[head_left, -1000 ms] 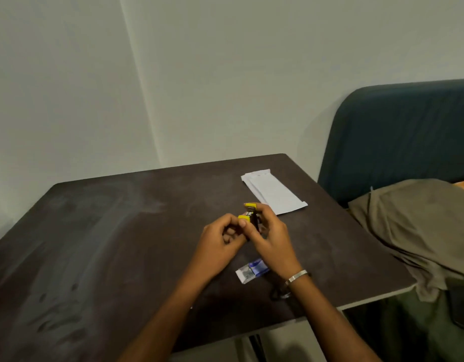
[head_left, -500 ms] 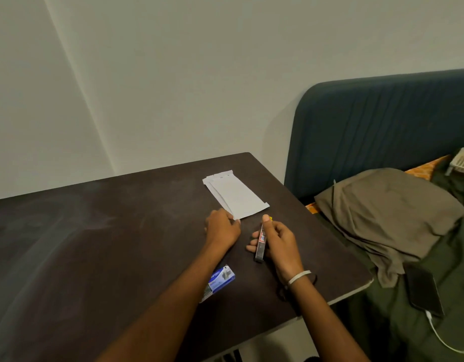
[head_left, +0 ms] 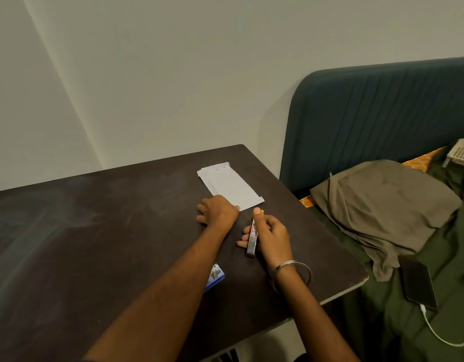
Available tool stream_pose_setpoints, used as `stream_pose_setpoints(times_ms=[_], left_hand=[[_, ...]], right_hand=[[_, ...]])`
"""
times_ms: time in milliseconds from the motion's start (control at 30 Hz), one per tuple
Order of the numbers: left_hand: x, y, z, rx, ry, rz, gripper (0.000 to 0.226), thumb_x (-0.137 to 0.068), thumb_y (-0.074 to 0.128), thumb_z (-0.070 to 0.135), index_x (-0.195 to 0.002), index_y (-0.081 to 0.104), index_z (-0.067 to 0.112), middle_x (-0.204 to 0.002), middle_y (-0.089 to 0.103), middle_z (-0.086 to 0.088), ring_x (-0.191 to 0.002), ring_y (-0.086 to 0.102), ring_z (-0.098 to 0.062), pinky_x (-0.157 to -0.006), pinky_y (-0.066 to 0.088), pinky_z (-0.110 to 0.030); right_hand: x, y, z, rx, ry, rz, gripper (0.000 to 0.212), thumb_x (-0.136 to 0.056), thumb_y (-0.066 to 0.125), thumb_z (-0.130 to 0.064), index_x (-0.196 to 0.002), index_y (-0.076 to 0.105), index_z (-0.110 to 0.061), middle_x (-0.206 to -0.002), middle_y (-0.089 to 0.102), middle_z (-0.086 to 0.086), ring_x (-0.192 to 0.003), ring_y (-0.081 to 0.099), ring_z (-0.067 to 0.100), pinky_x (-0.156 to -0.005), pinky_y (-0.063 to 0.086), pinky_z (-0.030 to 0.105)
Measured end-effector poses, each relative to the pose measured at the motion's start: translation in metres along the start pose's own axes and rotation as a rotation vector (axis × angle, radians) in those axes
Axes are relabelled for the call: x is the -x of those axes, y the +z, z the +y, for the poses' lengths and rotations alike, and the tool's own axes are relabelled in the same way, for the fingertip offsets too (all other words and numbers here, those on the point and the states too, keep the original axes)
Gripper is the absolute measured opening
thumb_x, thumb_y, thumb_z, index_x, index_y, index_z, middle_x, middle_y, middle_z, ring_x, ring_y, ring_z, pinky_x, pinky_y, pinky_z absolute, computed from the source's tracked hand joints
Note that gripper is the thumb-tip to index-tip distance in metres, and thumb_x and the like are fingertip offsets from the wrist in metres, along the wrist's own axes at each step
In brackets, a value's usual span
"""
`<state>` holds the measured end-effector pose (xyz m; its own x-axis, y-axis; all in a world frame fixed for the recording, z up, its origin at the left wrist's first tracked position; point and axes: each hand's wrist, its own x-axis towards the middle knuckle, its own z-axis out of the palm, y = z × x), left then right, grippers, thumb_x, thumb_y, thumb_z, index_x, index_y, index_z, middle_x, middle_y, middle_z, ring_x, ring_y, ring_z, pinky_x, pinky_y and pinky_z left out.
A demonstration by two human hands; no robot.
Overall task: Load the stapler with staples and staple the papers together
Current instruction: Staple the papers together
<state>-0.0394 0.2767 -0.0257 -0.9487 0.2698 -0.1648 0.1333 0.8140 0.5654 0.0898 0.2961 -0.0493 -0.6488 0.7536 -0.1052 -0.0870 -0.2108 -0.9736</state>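
A small stack of white papers [head_left: 229, 185] lies near the far right corner of the dark table [head_left: 95, 231]. My left hand [head_left: 217, 210] rests flat on the table, its fingers touching the papers' near corner. My right hand [head_left: 271, 232] grips a slim metal stapler [head_left: 252, 240] with a yellow tip, just right of my left hand and short of the papers. A blue and white staple box [head_left: 214, 276] lies on the table, partly hidden behind my left forearm.
The table's right edge runs close to my right wrist. Beyond it is a bed with a blue headboard [head_left: 377, 113], a brown cloth [head_left: 382, 202], a dark phone [head_left: 418, 284] on a white cable, and a white basket [head_left: 461, 152].
A second ago both hands held the stapler together. My left hand has let go and gone to the papers' near corner; my right keeps the stapler. The view shifted right.
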Motion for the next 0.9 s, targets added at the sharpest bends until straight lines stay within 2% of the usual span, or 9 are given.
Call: stream_pose_setpoints(times_ms=[133,333,500,567,633,700,767,833,900], left_hand=[[0.003,-0.002,0.003,0.022,-0.021,-0.006,0.044,-0.087,0.064,0.03,-0.123,0.054,0.008,-0.141,0.039,-0.016,-0.13,0.034,-0.034,-0.104,0.032,-0.046],[0.007,-0.011,0.003,0.168,-0.046,-0.023,0.046,-0.083,0.06,0.025,-0.123,0.054,0.004,-0.138,0.043,-0.019,-0.127,0.042,-0.035,-0.104,0.041,-0.041],[0.009,-0.032,-0.008,0.518,-0.062,-0.03,0.033,-0.081,0.059,0.013,-0.111,0.061,0.0,-0.114,0.067,-0.015,-0.089,0.068,-0.028,-0.075,0.056,-0.032],[0.011,-0.042,-0.012,0.696,-0.045,-0.142,0.025,-0.087,0.058,0.007,-0.11,0.061,-0.002,-0.111,0.067,-0.017,-0.081,0.067,-0.025,-0.067,0.055,-0.028],[0.012,-0.047,-0.022,0.902,-0.09,-0.188,0.017,-0.089,0.055,-0.001,-0.106,0.056,0.004,-0.108,0.057,-0.017,-0.08,0.066,-0.025,-0.068,0.057,-0.024],[0.022,-0.053,-0.037,0.993,-0.028,-0.18,0.033,-0.087,0.054,-0.009,-0.115,0.045,0.005,-0.115,0.046,-0.012,-0.074,0.067,-0.022,-0.076,0.058,-0.027],[0.031,-0.059,-0.053,1.033,0.018,-0.189,0.045,-0.085,0.054,-0.013,-0.12,0.042,0.012,-0.122,0.04,-0.009,-0.076,0.067,-0.021,-0.084,0.058,-0.036],[0.039,-0.067,-0.068,1.065,0.096,-0.195,0.04,-0.085,0.052,-0.015,-0.114,0.05,0.013,-0.124,0.042,-0.009,-0.079,0.067,-0.021,-0.088,0.057,-0.041],[0.051,-0.078,-0.081,1.081,0.135,-0.215,0.03,-0.087,0.051,-0.012,-0.106,0.062,0.009,-0.124,0.052,-0.011,-0.084,0.069,-0.023,-0.087,0.058,-0.032]], right_hand=[[0.0,0.0,0.0,0.025,-0.007,0.0,0.048,-0.09,0.056,-0.045,-0.099,0.059,0.002,-0.08,0.067,0.024,-0.061,0.069,0.03,-0.065,0.061,0.046],[-0.001,0.0,0.0,0.043,0.002,0.003,0.049,-0.088,0.057,-0.048,-0.101,0.059,0.0,-0.081,0.068,0.021,-0.065,0.07,0.033,-0.068,0.06,0.051],[0.004,0.0,-0.003,0.023,0.013,-0.025,0.05,-0.089,0.057,-0.046,-0.1,0.059,0.002,-0.081,0.067,0.023,-0.064,0.069,0.033,-0.066,0.061,0.047],[0.007,-0.001,-0.006,0.033,0.03,-0.085,0.048,-0.089,0.057,-0.046,-0.099,0.06,0.001,-0.082,0.067,0.024,-0.065,0.069,0.034,-0.066,0.061,0.044],[0.011,-0.002,-0.009,0.052,0.044,-0.158,0.048,-0.089,0.057,-0.046,-0.1,0.06,0.001,-0.082,0.067,0.022,-0.064,0.068,0.031,-0.068,0.061,0.044],[0.017,0.001,-0.011,0.071,0.062,-0.216,0.051,-0.087,0.057,-0.048,-0.102,0.061,0.001,-0.082,0.067,0.02,-0.065,0.066,0.027,-0.067,0.06,0.042],[0.022,0.006,-0.014,0.081,0.079,-0.261,0.057,-0.083,0.058,-0.052,-0.104,0.062,0.001,-0.079,0.068,0.016,-0.063,0.064,0.023,-0.062,0.058,0.037],[0.03,0.014,-0.018,0.111,0.098,-0.302,0.057,-0.086,0.055,-0.051,-0.107,0.062,0.001,-0.074,0.068,0.011,-0.059,0.06,0.019,-0.054,0.054,0.03],[0.038,0.024,-0.021,0.131,0.136,-0.352,0.053,-0.092,0.051,-0.047,-0.109,0.061,0.002,-0.072,0.067,0.008,-0.055,0.057,0.016,-0.049,0.049,0.026]])
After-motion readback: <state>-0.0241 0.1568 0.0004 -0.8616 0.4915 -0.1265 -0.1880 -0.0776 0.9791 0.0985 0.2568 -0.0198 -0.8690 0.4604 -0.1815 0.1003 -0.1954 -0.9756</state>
